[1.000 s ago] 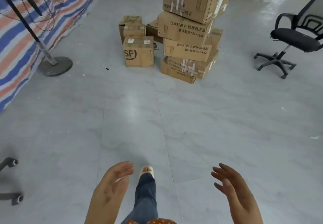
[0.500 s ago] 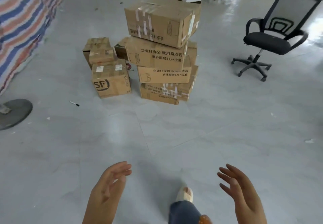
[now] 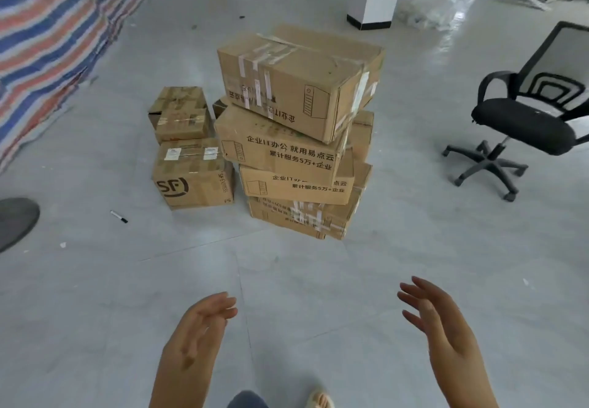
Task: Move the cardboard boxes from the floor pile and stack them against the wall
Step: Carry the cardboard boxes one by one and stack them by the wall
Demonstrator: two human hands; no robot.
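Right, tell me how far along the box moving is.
Done: nothing in this view shows boxes stacked against a wall. In hand: nothing; the left hand and right hand are open and empty, short of the pile. Left: the tall stack, topped by the taped box, the SF box and the small boxes behind it all sit on the floor.

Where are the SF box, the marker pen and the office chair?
SF box (image 3: 191, 184): head view, front face by the logo.
Marker pen (image 3: 118, 216): head view, mid-barrel.
Office chair (image 3: 522, 127): head view, black seat cushion.
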